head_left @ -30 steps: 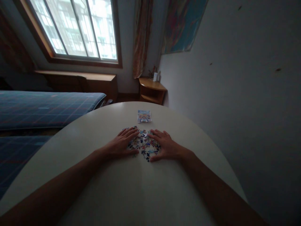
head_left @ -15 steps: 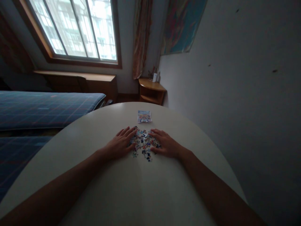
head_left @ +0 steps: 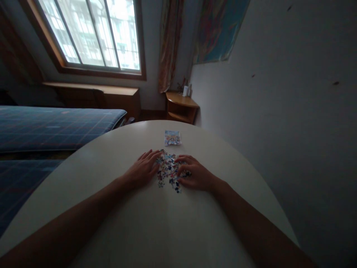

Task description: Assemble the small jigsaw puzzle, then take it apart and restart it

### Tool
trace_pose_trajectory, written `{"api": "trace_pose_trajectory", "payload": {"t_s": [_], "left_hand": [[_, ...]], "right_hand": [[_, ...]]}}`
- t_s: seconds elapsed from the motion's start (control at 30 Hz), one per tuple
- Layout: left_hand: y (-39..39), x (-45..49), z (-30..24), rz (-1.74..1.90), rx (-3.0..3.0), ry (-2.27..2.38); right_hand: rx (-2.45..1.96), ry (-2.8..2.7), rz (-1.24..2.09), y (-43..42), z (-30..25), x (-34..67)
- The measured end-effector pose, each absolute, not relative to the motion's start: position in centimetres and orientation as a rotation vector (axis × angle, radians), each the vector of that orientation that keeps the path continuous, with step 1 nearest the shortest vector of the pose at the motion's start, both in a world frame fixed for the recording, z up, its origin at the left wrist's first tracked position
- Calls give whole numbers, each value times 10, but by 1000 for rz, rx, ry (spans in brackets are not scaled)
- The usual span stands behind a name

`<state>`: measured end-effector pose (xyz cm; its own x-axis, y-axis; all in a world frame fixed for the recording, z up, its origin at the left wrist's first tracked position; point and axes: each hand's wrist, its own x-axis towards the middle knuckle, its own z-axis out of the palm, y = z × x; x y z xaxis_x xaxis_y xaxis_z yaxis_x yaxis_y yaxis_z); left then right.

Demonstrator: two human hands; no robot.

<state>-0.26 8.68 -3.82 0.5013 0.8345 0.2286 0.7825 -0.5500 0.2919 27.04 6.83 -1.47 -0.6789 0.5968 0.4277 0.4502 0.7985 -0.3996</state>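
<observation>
A heap of small colourful puzzle pieces (head_left: 169, 170) lies on a round white table (head_left: 156, 223). My left hand (head_left: 143, 170) rests flat against the heap's left side, fingers stretched out. My right hand (head_left: 193, 173) presses on the right side, its fingers curled over some pieces. The two hands cup the heap between them. Beyond the heap lies a small printed picture card (head_left: 172, 137).
A bed with a blue checked cover (head_left: 52, 124) stands to the left of the table. A wooden corner shelf (head_left: 181, 106) and a window bench (head_left: 92, 93) are at the far wall. A bare wall runs along the right.
Both hands have slid inward and the puzzle pieces are pushed into a tighter heap. My right fingers have curled more over the pieces.
</observation>
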Motion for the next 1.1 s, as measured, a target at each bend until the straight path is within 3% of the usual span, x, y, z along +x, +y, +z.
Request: {"api": "trace_pose_trajectory", "payload": {"t_s": [0.27, 0.73, 1.1], "left_hand": [[88, -4, -40, 549, 2641, 1216], [64, 23, -22, 995, 2743, 994], [59, 28, -19, 1290, 2738, 929]], "right_hand": [[-772, -2413, 337, 69, -15, 268], [-762, -2392, -57, 65, -15, 254], [-817, -2168, 293, 57, -13, 243]]}}
